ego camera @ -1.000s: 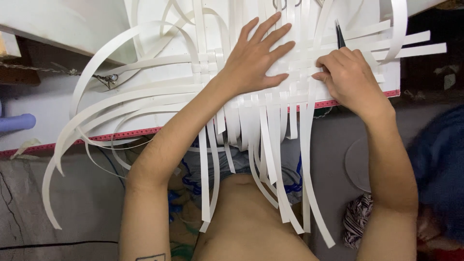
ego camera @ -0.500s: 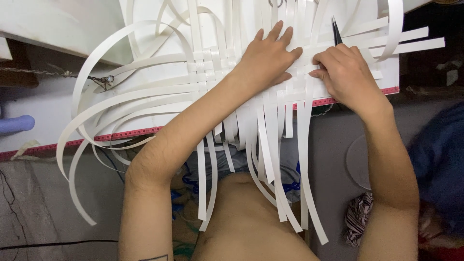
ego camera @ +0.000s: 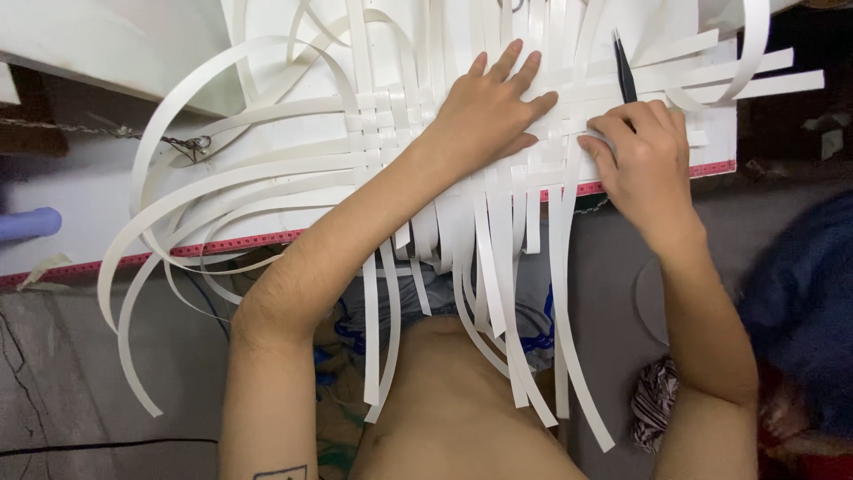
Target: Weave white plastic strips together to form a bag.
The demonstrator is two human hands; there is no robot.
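**Flat white strips, part-woven**

Weave top cut off by frame; strip ends hang past tabletop near edge. Left hand spread flat, pressing woven strips; right hand curled, fingers pinching thin dark tool, tip w/ strips by right edge.

Left hand lies flat, fingers spread, on the woven mat of flat white strips on the white worktop. Right hand pinches a strip, holding a slim black pointed tool. Loose strip ends overhang the red-marked edge.
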